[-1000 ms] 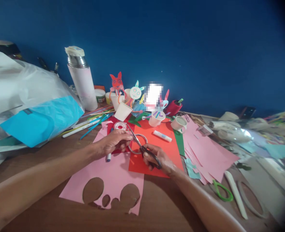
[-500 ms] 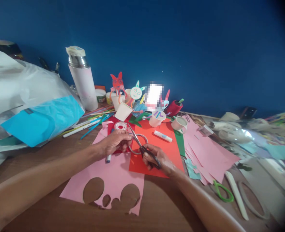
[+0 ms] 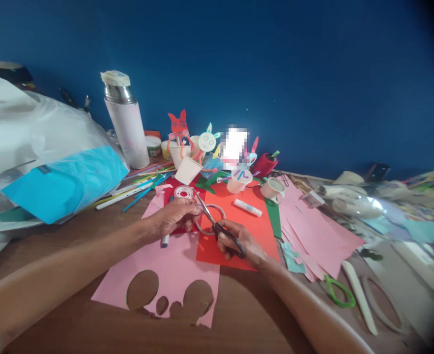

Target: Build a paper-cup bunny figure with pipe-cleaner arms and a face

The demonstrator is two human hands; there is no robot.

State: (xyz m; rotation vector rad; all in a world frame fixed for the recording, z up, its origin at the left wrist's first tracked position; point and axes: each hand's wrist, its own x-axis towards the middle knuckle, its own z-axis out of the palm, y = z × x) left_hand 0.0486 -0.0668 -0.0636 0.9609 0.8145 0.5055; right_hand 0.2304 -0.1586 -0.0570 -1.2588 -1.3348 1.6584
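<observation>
My right hand (image 3: 235, 241) is closed around the black handles of a pair of scissors (image 3: 208, 212). Their blades point up and left, with the tips close to my left fingertips. My left hand (image 3: 178, 216) is pinched; what sits between its fingers is too small to make out. Behind the blades shows a thin grey ring (image 3: 223, 213), partly hidden by the scissors and my hands. A roll of tape (image 3: 183, 192) lies just beyond my left hand. Below it the end of a marker (image 3: 165, 241) sticks out. Under my hands are red-orange paper (image 3: 261, 241) and pink paper with cut-out holes (image 3: 176, 265).
Paper cups with animal figures (image 3: 188, 169), a cup of strips (image 3: 239, 182) and a mug (image 3: 273, 189) stand at the back. A glue stick (image 3: 248, 207) lies on the orange sheet. Left are a flask (image 3: 126, 128) and plastic bag (image 3: 54, 147); right, pink sheets (image 3: 323, 231) and a green loop (image 3: 340, 295).
</observation>
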